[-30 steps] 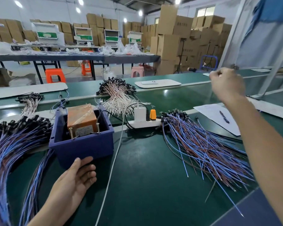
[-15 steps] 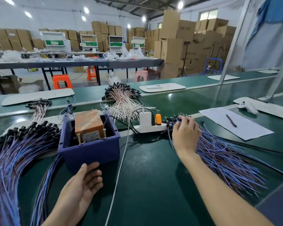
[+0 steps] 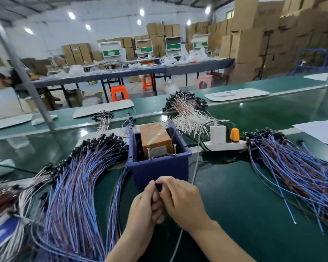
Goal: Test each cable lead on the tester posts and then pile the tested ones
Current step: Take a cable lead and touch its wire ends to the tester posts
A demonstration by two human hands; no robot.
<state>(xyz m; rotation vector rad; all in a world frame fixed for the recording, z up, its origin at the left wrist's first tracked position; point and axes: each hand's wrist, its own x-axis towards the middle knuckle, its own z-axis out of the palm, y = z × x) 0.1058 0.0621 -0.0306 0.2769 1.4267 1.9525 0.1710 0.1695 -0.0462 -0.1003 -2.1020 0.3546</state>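
Note:
The tester is a blue plastic box [image 3: 159,169] holding an orange block [image 3: 155,137], with two upright metal posts [image 3: 149,154] at its front. My left hand [image 3: 146,207] and my right hand [image 3: 182,201] meet just in front of the box, fingers curled and thumb tips close together. They appear to pinch a thin cable lead between them, and almost none of it shows. A big pile of blue and brown leads [image 3: 74,182] lies to the left. Another pile of such leads [image 3: 295,167] fans out on the right.
A white power strip [image 3: 225,146] with a white charger [image 3: 218,134] and an orange plug [image 3: 234,135] sits right of the box. A white cable [image 3: 196,163] runs from there under my right wrist. White leads [image 3: 187,114] lie behind, and paper [image 3: 322,131] lies at far right.
My right hand left the right pile and came in front of the box. My left hand lifted off the mat and its fingers curled against the right hand. The camera turned left.

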